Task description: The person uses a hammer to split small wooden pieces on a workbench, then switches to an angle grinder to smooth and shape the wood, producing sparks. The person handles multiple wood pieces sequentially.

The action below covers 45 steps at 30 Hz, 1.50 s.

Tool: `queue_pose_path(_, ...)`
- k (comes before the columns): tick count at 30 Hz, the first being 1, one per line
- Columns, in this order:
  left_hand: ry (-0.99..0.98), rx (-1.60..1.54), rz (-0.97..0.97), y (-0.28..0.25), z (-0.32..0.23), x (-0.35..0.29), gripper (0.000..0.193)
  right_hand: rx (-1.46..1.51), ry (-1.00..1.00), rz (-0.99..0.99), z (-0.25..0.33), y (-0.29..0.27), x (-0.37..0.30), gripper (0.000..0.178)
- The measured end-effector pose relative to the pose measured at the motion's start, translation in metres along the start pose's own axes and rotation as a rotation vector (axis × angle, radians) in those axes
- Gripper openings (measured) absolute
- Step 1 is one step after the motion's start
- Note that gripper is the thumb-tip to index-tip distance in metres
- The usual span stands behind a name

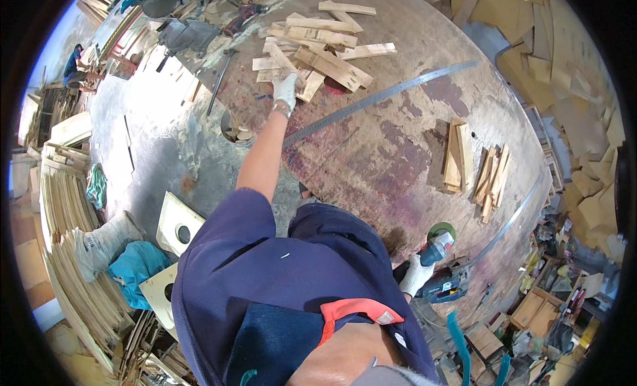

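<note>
My left hand (285, 92), in a white glove, reaches to the near edge of a loose pile of pale wooden slats (318, 35). Its fingers appear closed on the near end of one wooden slat (280, 57), though they show only small. In my right hand (416, 276), also gloved, is a blue-grey angle grinder (435, 249) with a green disc (442, 231), held low over the right side of the worktable. Part of the grinder's body is hidden by that hand. Beside it lies a second blue power tool (446, 284).
A long steel ruler (385, 92) lies diagonally across the stained worktable (371, 163). Two small stacks of wooden pieces (458, 155) (492, 180) sit at the right. A round hole (237, 128) holds scraps. Tools crowd the far left; wood and cardboard surround the table.
</note>
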State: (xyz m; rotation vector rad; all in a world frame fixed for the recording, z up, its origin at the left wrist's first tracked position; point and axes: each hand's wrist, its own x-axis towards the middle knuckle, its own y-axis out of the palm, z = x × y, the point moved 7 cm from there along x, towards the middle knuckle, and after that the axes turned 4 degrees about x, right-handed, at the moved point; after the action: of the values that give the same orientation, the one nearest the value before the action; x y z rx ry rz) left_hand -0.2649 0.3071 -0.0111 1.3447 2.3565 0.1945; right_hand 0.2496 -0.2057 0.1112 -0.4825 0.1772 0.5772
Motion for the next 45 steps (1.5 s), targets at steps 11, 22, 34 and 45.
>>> queue_pose_path(11, -0.609, -0.066, 0.755, 0.011, 0.014, -0.207, 0.041, -0.122, -0.044, 0.055, -0.006, 0.005, 0.014, 0.035)
queue_pose_path(22, -0.934, 0.487, 0.907, 0.064, 0.127, -0.374, 0.048, -0.33, 0.032, 0.356, 0.032, 0.063, 0.034, 0.041)
queue_pose_path(34, -0.682, 0.971, 1.178, 0.038, 0.158, -0.376, 0.046, -0.354, 0.104, 0.604, 0.054, 0.14, 0.04, 0.042)
queue_pose_path(45, -0.766, 0.743, 1.219, 0.016, 0.212, -0.371, 0.042, -0.425, 0.079, 0.65, 0.066, 0.163, 0.038, 0.044)
